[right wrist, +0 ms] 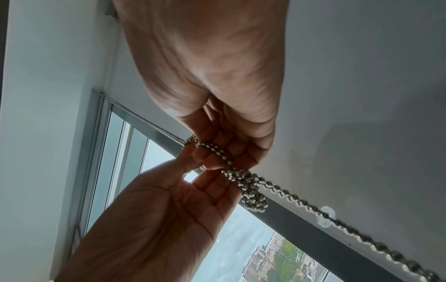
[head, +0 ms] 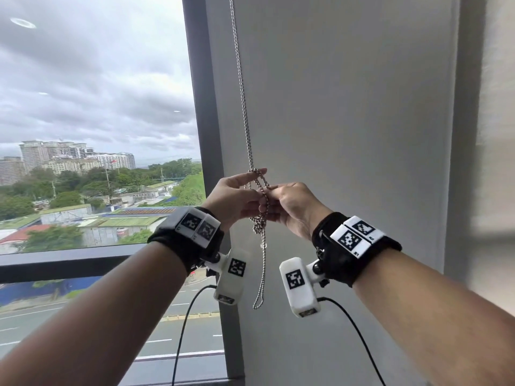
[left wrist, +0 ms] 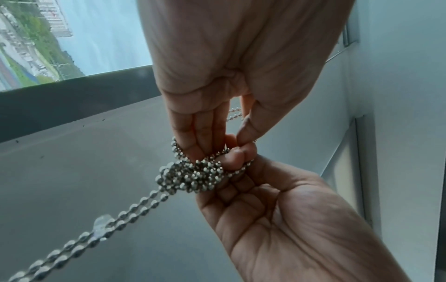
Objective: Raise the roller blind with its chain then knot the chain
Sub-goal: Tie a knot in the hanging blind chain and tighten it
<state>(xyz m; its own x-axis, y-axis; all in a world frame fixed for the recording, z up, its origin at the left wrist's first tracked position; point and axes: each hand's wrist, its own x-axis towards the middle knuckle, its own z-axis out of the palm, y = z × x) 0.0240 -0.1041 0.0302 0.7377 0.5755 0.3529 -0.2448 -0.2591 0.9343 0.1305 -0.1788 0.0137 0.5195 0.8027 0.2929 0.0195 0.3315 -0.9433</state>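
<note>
Pinching the metal bead chain (head: pixel 260 196) between them, the left hand (head: pixel 232 197) and right hand (head: pixel 292 206) meet at a bunched knot (left wrist: pixel 190 176) — each grip holding chain — before the grey wall (head: pixel 348 107), window (head: pixel 97 107) leftward.

Count: my two bare hands, left hand (head: pixel 237 197) and right hand (head: pixel 292 208); one silver metal ball chain (head: pixel 242 87); one clear plastic connector (left wrist: pixel 101 227) on it; two black wristbands; two white wrist cameras.
</note>
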